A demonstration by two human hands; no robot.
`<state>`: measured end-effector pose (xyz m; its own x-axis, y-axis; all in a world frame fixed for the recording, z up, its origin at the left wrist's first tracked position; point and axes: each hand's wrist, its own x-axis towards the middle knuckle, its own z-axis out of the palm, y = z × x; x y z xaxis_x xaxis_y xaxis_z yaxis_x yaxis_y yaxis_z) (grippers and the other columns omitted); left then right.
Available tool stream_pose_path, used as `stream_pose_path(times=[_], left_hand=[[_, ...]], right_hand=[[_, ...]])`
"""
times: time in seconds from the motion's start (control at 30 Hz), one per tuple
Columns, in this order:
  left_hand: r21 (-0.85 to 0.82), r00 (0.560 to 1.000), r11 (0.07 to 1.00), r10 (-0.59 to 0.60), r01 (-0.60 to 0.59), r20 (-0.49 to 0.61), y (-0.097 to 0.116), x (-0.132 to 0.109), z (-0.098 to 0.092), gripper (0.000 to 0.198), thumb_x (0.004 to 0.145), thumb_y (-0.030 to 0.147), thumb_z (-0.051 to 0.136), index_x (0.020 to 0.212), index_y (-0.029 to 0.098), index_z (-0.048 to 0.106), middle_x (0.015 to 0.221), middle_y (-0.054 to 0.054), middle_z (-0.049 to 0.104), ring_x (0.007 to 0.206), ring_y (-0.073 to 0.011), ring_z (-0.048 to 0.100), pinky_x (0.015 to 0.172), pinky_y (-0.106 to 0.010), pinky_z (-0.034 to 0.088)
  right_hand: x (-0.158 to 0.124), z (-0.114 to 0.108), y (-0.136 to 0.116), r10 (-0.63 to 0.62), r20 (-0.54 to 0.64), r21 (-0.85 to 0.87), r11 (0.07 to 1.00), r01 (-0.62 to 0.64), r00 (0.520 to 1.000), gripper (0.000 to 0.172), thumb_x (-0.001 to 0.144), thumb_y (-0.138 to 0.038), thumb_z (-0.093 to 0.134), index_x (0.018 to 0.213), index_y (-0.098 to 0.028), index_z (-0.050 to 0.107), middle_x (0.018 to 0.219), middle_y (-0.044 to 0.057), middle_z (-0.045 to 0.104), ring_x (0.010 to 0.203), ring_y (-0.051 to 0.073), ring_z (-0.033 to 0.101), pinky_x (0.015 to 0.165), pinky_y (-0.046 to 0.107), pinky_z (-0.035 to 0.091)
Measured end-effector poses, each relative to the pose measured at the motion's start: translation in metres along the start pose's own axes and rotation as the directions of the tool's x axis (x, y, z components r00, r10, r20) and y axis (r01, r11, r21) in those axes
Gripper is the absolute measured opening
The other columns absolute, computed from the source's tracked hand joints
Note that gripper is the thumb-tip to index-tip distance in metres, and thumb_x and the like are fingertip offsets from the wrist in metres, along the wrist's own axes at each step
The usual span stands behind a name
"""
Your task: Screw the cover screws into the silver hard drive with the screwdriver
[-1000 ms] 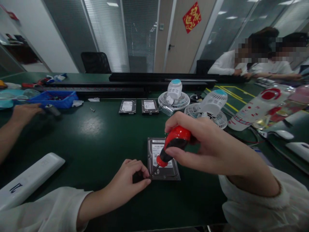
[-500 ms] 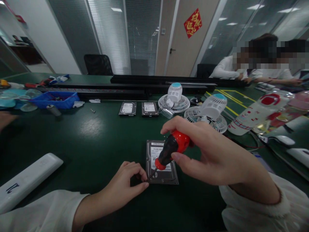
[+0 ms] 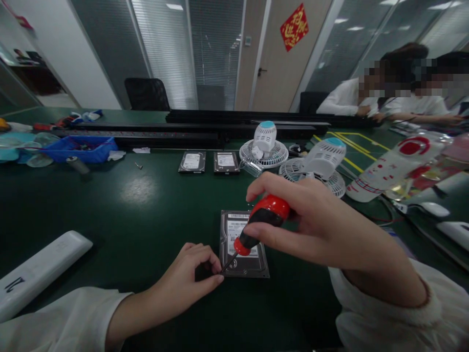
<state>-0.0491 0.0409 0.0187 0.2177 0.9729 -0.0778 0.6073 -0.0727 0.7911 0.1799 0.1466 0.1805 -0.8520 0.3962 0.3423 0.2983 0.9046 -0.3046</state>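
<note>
A hard drive point(image 3: 245, 266) lies flat on the green table point(image 3: 146, 210) in front of me. My right hand point(image 3: 311, 220) is closed round the red and black handle of a screwdriver point(image 3: 260, 222), whose thin shaft slants down to the drive's near left corner. My left hand point(image 3: 192, 278) rests on the table beside that corner, thumb and fingers pinched together at the screwdriver's tip. What they pinch is too small to make out.
Two more hard drives point(image 3: 192, 162) point(image 3: 226, 162) lie further back, next to two small white fans point(image 3: 264, 145) point(image 3: 318, 164). A blue bin point(image 3: 82, 149) stands at the far left, a white bar point(image 3: 36, 266) at the near left. Other people sit at the back right.
A co-worker's hand at the far left has drawn out of view. My right hand tilted the screwdriver slightly; both hands stay at the drive's corner.
</note>
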Motion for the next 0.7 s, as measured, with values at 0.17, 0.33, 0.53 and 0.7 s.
stream_pose_path(times=[0.17,0.33,0.53,0.7], left_hand=[[0.006,1.0,1.0,-0.001,0.001,0.004,0.0019,0.0003,-0.0009,0.007,0.088,0.03,0.067,0.085,0.023,0.066,0.091,-0.001,0.067,0.096,-0.0244,0.055,0.085,-0.036,0.04],[0.005,1.0,1.0,0.001,-0.001,0.008,0.0007,0.0,-0.0004,0.007,0.088,0.03,0.068,0.086,0.024,0.066,0.092,-0.001,0.067,0.096,-0.0245,0.055,0.086,-0.036,0.04],[0.01,1.0,1.0,0.022,-0.022,-0.006,-0.0017,0.0,0.0003,0.007,0.089,0.03,0.069,0.086,0.024,0.066,0.092,0.0,0.068,0.095,-0.0234,0.056,0.086,-0.035,0.04],[0.022,0.999,0.999,0.033,-0.033,-0.014,-0.0014,-0.0008,0.0005,0.004,0.088,0.026,0.069,0.087,0.024,0.066,0.091,0.0,0.068,0.094,-0.0226,0.057,0.085,-0.035,0.04]], right_hand=[[-0.0012,-0.0011,0.001,-0.058,-0.02,0.011,0.998,0.058,0.998,0.034,0.088,-0.03,0.064,0.117,-0.013,0.057,0.078,-0.003,0.066,0.062,0.009,0.055,0.061,0.024,0.037],[-0.0007,-0.0015,0.0017,-0.036,-0.007,0.067,0.997,0.037,0.999,0.027,0.093,-0.037,0.066,0.106,-0.015,0.06,0.062,-0.01,0.052,0.048,0.004,0.043,0.05,0.022,0.03],[-0.0005,-0.0023,0.0013,-0.076,-0.002,0.087,0.993,0.076,0.997,0.032,0.087,-0.028,0.064,0.115,-0.012,0.057,0.069,-0.007,0.06,0.056,0.007,0.051,0.056,0.023,0.035],[0.0026,-0.0003,0.0043,-0.038,-0.007,0.111,0.993,0.039,0.999,0.026,0.091,-0.036,0.068,0.104,-0.015,0.059,0.057,-0.012,0.045,0.046,0.004,0.04,0.048,0.021,0.028]])
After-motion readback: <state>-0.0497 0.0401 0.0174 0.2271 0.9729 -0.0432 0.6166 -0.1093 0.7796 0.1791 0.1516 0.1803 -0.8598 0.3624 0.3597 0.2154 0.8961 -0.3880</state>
